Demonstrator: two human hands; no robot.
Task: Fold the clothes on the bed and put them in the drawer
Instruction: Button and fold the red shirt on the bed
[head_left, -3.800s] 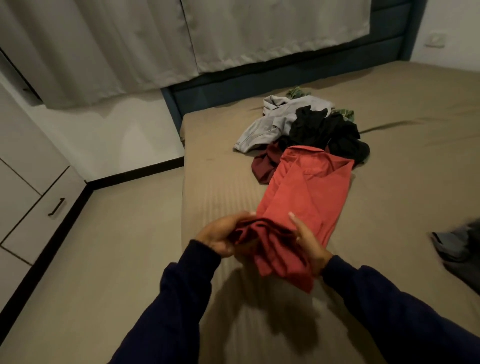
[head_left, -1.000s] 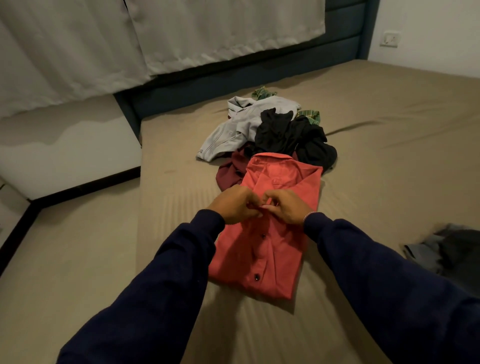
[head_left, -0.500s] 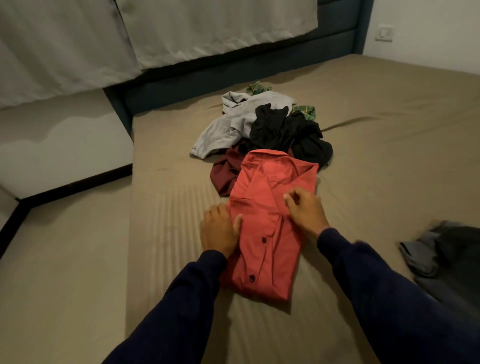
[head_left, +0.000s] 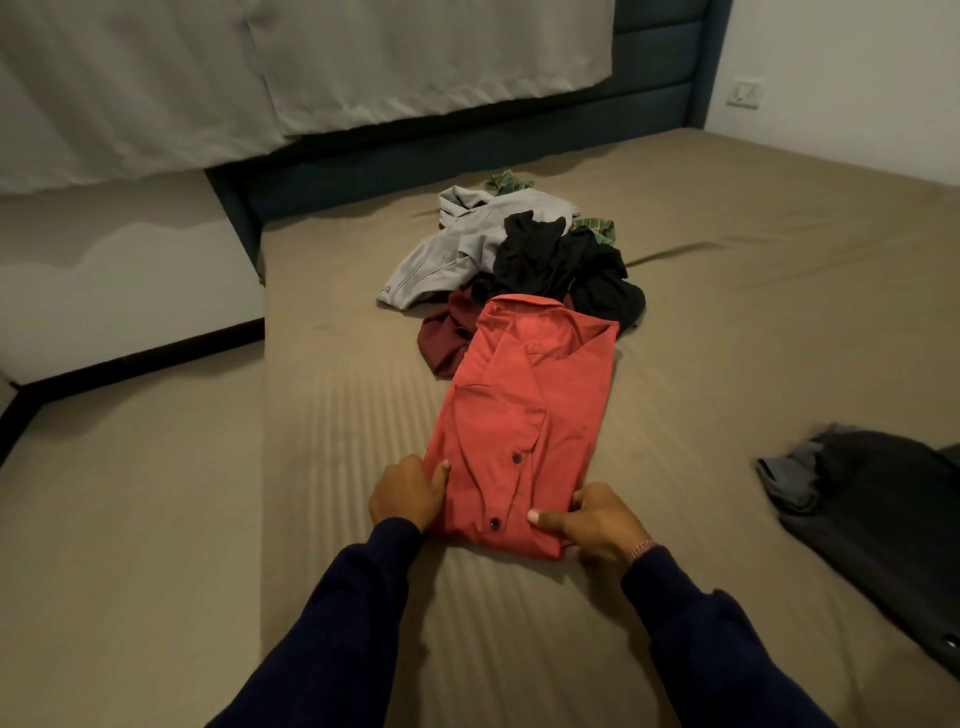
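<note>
Folded red shirt (head_left: 524, 431) on the bed (head_left: 727, 322)
Left hand (head_left: 408, 493) grips its near-left edge; right hand (head_left: 597, 519) pinches the near-right corner; unfolded clothes pile (head_left: 519, 254) touches its collar end.

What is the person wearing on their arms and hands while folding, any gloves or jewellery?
No gloves: both the left hand and the right hand are bare. Long dark navy sleeves cover both arms to the wrists. A thin reddish-pink band circles the right wrist, just above the cuff.
</note>
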